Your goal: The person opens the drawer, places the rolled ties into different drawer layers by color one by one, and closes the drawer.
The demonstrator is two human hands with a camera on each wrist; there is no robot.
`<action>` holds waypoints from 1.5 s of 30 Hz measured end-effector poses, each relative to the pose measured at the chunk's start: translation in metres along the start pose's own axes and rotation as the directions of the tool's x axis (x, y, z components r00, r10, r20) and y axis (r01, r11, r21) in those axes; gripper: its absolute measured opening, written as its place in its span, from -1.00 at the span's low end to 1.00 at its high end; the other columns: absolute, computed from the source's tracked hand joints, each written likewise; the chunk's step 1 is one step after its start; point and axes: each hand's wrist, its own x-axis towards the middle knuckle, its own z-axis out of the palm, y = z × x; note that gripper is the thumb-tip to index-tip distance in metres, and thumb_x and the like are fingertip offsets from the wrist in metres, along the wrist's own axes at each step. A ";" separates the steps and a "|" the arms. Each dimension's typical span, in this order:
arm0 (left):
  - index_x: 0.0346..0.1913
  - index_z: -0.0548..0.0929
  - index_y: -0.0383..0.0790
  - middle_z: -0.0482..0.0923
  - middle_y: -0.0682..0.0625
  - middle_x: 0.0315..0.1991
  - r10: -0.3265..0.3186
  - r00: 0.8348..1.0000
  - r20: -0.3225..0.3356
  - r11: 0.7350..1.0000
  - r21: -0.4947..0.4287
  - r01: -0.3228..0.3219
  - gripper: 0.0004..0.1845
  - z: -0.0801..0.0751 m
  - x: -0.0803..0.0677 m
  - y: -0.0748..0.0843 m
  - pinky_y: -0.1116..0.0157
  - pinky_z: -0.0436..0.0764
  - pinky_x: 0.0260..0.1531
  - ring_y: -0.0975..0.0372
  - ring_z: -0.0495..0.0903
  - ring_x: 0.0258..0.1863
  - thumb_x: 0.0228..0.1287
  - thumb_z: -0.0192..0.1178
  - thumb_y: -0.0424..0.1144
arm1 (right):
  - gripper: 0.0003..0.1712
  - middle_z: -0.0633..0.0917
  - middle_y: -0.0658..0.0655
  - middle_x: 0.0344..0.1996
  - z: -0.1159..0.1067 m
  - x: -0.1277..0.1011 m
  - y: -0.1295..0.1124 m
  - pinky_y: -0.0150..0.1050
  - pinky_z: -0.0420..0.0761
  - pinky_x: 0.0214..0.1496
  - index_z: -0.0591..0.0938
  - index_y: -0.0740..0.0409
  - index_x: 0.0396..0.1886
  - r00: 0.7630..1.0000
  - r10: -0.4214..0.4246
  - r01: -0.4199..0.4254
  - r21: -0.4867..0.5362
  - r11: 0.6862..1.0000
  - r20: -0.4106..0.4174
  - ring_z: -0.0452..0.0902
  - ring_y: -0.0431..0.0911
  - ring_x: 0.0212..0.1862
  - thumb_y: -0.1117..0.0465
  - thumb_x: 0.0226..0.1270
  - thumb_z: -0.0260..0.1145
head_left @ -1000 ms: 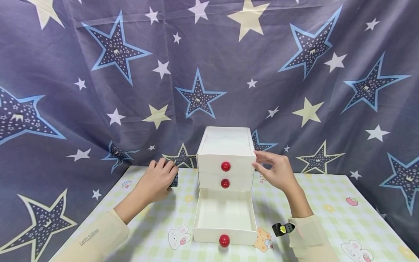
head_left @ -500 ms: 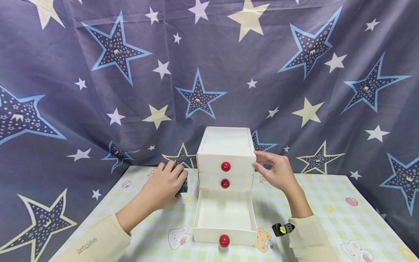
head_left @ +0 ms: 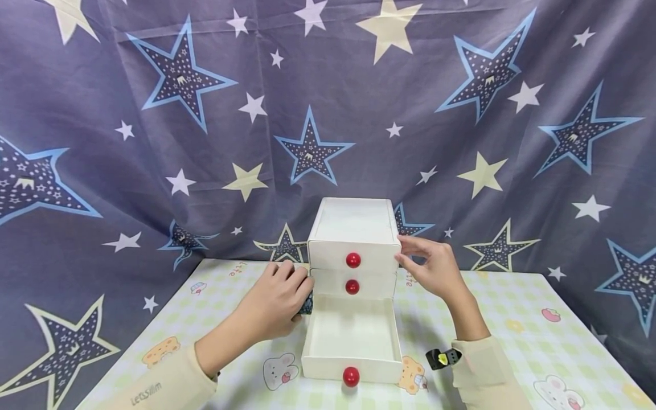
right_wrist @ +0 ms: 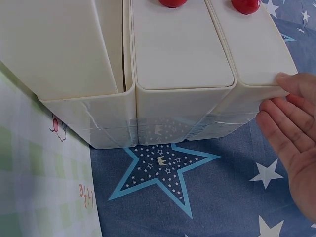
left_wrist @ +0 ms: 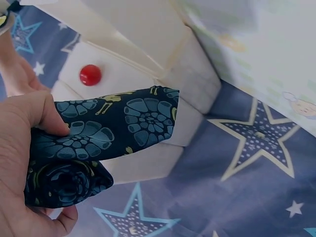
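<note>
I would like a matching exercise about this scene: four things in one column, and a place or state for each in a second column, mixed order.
Things:
1. bottom white drawer
2. rolled dark blue patterned cloth
3. right hand
4. top white drawer with round red knob

States:
A. gripped in the left hand
B. closed
C. pulled out
D. fingers straight, touching the cabinet's side

Pairs: 1-C, 2-A, 3-D, 4-B

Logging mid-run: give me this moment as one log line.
left hand: holds dark blue patterned folded cloth beside open bottom drawer | right hand: straight fingers against white three-drawer cabinet, top right
</note>
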 end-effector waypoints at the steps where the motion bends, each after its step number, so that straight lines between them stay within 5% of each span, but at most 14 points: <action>1: -0.06 0.56 -0.22 0.52 -0.09 -0.13 0.005 1.000 -0.004 1.000 0.004 -0.005 -0.32 -0.001 0.001 0.002 0.11 0.40 -0.35 0.00 0.40 -0.24 -0.36 0.53 -0.02 | -0.56 0.82 0.17 -0.22 0.000 0.000 0.000 -0.06 0.75 -0.20 0.72 0.27 0.10 1.000 0.000 0.000 -0.002 1.000 -0.001 0.80 0.01 -0.21 0.33 0.20 0.55; 18: -0.07 0.58 -0.19 0.51 -0.03 -0.17 0.022 0.993 -0.116 0.998 -0.053 -0.029 -0.37 0.010 0.023 0.037 0.17 0.35 -0.40 0.05 0.39 -0.28 -0.37 0.44 -0.09 | -0.56 0.82 0.16 -0.21 0.000 0.000 0.000 -0.07 0.75 -0.17 0.72 0.25 0.11 1.000 0.016 -0.016 0.003 1.000 0.012 0.80 0.01 -0.19 0.32 0.22 0.55; 31: -0.05 0.59 -0.14 0.52 0.00 -0.11 0.054 0.997 -0.056 0.997 -0.059 -0.057 -0.28 0.033 0.029 0.058 0.20 0.36 -0.36 0.09 0.38 -0.24 -0.31 0.58 0.15 | -0.56 0.82 0.17 -0.21 -0.001 0.000 0.001 -0.07 0.75 -0.16 0.72 0.26 0.10 1.000 0.018 -0.018 0.003 1.000 0.011 0.80 0.00 -0.20 0.33 0.21 0.55; 45: 0.09 0.62 -0.06 0.51 0.05 0.01 0.076 0.989 0.129 0.996 -0.061 -0.069 -0.26 0.050 0.037 0.074 0.23 0.42 -0.25 0.13 0.42 -0.09 -0.14 0.56 0.25 | -0.56 0.82 0.17 -0.23 -0.001 0.000 0.001 -0.06 0.76 -0.21 0.73 0.26 0.10 1.000 0.008 -0.008 -0.001 1.000 -0.001 0.80 0.01 -0.21 0.32 0.20 0.56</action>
